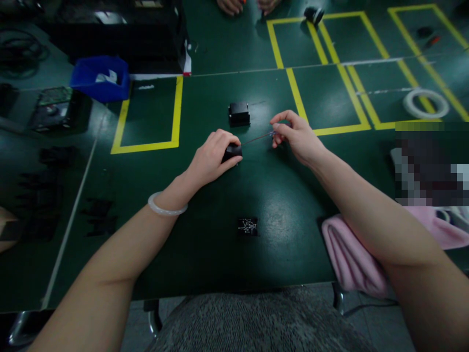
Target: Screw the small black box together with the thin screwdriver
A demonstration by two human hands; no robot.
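My left hand (216,154) is closed around a small black plastic box (233,152) on the green table. Between the fingertips of my right hand (287,129) is a thin screwdriver (262,137), its handle mostly hidden. The long shaft points left, and its tip is at the right side of the held box; whether it touches a screw I cannot tell. Just behind my hands stands a second black box (239,114) with bright screw-like spots at its corners. Nearer to me lies a small black tray (241,233) with several silver screws (248,225).
A blue bin (84,80) and black equipment (120,39) stand at the back left. Dark parts (98,215) lie on the left. On the right are a roll of white tape (425,103) and a pink cloth (348,254). Another person's hands (230,6) show at the far edge.
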